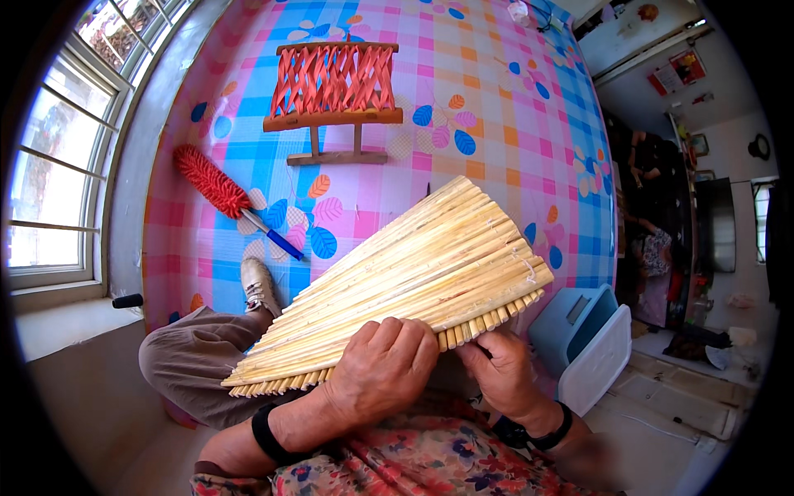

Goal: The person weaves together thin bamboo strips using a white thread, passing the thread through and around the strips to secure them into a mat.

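Observation:
A mat of pale yellow straw stalks [405,273], laid side by side and joined with thread, slants across my lap. It widens toward the far right, and cut stalk ends line its near edge. My left hand [385,364] is closed over that near edge, around the middle, with its knuckles up. Farther right, my right hand [503,374] grips the same edge from below, thumb and fingers against the stalk ends. Parts of its fingers are hidden under the mat.
On the checked, leaf-patterned sheet ahead stand a wooden frame [332,117] strung with red strips and a red duster [211,180] with a blue handle. A blue bin [566,318] with a white lid [597,364] is at my right. A barred window [62,165] is at left.

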`<state>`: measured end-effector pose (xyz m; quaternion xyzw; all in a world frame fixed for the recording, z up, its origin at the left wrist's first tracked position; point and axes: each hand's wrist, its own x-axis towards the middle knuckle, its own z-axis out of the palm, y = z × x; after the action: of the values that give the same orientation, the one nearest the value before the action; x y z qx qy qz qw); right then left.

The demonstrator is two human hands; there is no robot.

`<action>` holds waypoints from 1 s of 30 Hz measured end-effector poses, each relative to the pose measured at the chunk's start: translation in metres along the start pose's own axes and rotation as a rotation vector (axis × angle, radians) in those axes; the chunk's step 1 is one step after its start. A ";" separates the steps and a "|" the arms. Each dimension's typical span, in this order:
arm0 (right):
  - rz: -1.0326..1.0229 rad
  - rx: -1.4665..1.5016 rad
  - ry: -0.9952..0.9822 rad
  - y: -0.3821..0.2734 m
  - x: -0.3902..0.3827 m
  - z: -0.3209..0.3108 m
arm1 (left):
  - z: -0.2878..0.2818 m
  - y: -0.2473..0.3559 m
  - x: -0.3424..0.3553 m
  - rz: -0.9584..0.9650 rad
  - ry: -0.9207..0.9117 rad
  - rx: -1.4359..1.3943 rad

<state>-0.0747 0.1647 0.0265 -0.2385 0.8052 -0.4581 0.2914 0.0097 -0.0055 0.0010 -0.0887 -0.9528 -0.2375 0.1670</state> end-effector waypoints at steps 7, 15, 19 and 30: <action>-0.062 0.085 0.045 0.016 0.004 0.002 | 0.005 0.002 0.004 -0.022 -0.004 0.053; 0.199 0.029 -0.124 0.000 -0.018 -0.026 | 0.003 -0.002 0.006 -0.039 0.015 0.073; 0.235 0.114 -0.090 -0.001 -0.020 -0.020 | 0.004 -0.001 0.004 -0.023 0.011 0.052; 0.125 -0.106 -0.113 -0.006 -0.018 -0.026 | 0.001 0.001 0.007 0.022 -0.039 0.008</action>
<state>-0.0786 0.1893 0.0470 -0.2284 0.8238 -0.3816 0.3515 0.0032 -0.0033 0.0034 -0.1034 -0.9557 -0.2302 0.1513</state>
